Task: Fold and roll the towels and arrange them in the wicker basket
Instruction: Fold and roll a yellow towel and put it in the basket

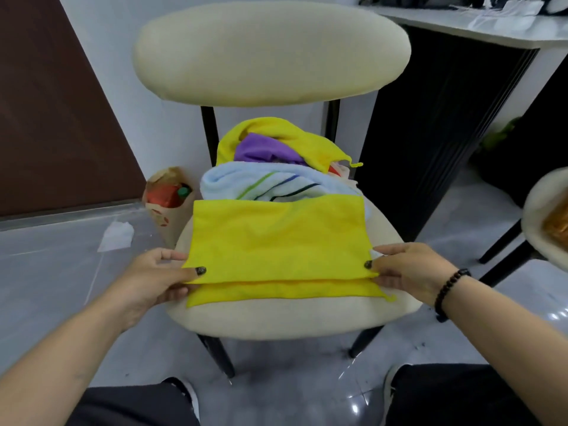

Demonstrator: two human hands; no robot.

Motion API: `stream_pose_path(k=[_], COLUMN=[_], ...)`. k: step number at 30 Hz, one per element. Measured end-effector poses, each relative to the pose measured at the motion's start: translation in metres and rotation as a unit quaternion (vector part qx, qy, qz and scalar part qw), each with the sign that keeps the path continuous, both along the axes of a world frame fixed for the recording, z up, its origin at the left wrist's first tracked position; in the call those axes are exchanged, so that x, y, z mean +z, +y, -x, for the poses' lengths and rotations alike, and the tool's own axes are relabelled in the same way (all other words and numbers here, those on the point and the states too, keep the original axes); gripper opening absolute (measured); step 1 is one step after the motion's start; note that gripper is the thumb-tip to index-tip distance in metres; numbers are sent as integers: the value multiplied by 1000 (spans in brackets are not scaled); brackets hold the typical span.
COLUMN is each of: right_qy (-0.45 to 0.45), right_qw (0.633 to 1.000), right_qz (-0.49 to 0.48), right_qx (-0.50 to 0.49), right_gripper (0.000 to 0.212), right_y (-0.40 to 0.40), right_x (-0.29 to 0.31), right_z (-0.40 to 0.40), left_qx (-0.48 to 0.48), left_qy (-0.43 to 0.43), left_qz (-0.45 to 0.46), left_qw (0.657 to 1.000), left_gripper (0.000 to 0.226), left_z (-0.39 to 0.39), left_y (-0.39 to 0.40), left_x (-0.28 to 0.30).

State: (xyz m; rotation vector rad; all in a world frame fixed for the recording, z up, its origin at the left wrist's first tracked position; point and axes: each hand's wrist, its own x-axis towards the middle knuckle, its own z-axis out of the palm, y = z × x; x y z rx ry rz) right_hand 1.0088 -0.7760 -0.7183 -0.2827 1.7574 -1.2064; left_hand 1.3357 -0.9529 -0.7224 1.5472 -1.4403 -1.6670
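Dark trouser knees (455,395) fill the bottom edge of the frame, with two bare forearms reaching up from them toward the centre.

Left hand (159,276): at the left centre of the frame, it pinches the left end of the yellow towel (276,241), thumb on top of the cloth and curled fingers beneath the edge.

Right hand (408,269): at the right centre, it pinches the right end of the same towel in the same manner, thumb on top. A dark bead bracelet (450,290) sits on this wrist.

Yellow towel: it lies flat across the front half of the cream chair seat (276,321), in the middle of the frame. It is folded over once; the upper layer stops short of the near edge, leaving a strip of the lower layer exposed.

Behind it, in the centre of the frame, a pile rests on the back of the seat: a light blue towel with coloured stripes (270,186) touching the far edge of the yellow towel, then a purple cloth (261,147), with a second yellow cloth (276,127) draped over the purple one.

Chair backrest (270,53): cream, oval, upper centre.

A brown paper bag (167,204) stands on the floor at the left of the seat. A worktop (479,29) occupies the upper right corner. No part of the pile can be identified as a basket.
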Motion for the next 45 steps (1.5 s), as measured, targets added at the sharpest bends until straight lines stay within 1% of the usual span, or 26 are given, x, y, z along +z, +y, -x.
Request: stream_pose_path(k=[3,5,7,9,14,16,17,18,20,21,22,23,24,26,27,28,30,31,34,36,38,40,42,43,44,45], right_qy=[27,48,77,105,129,141,146,150,158,162,167,174,187,229,262,306,390,408,383,361,335,299,287,294,307,316], right_qw=[999,998,996,993,987,985,984,983,982,980,979,977,973,960,949,933,896,886,897,899,892,881,869,873,883,899], right_qz=[-21,-22,-24,-29,-31,-34,-37,-39,-45,-45,-44,-43,-45,-57,-67,-80,-103,-107,-108,-129,-168,-208,-234,-231,-220,-196], right_qx=[18,30,39,54,90,96,97,97,99,102,109,118,129,153,162,171,186,190,192,210,252,303,328,313,279,233], right_gripper=[26,12,5,6,19,21,21,21,21,20,19,18,17,16,17,19,27,31,35,38,44,54,66,73,77,76], right_y=[3,5,8,12,18,19,20,20,20,20,21,22,22,23,23,23,23,23,21,20,24,29,29,26,21,13], right_x=[-2,1,4,9,14,14,13,12,11,11,12,12,12,10,8,5,1,2,4,7,12,20,31,35,36,35], right_z=[-3,-6,-9,-11,-14,-16,-17,-17,-15,-14,-14,-13,-13,-13,-14,-15,-19,-21,-21,-16,-9,-1,3,5,8,11], left_qx=[-12,-16,-23,-32,-36,-56,-67,-83,-107,-116,-128,-137,-147,-148,-139,-130,-117,-114,-127,-171,-225,-258,-228,-193,-154,-117], left_qy=[-22,-32,-41,-47,-48,-43,-41,-41,-70,-89,-107,-130,-153,-192,-212,-228,-254,-259,-234,-238,-260,-270,-261,-249,-231,-210], left_qz=[9,14,14,14,8,-2,-3,-3,5,17,29,41,51,74,96,120,159,170,145,105,79,69,86,94,102,108], left_qw=[1000,999,999,998,998,997,997,996,992,989,986,981,976,967,963,957,947,944,953,950,936,925,934,944,955,965], left_gripper=[40,38,34,32,23,25,33,53,103,114,115,111,100,62,50,47,50,50,45,51,69,100,114,113,105,87], left_z=[-3,-4,-6,-8,-9,-10,-11,-13,-16,-16,-14,-12,-10,-7,-7,-7,-6,-4,0,0,-1,0,3,7,12,18], left_y=[4,6,6,6,5,6,6,6,4,3,2,3,5,7,6,6,8,10,12,13,14,17,12,7,0,-7], left_x=[-3,-4,-5,-5,-2,0,1,2,4,5,5,5,6,3,0,-3,-7,-7,-6,-3,2,10,11,10,9,6])
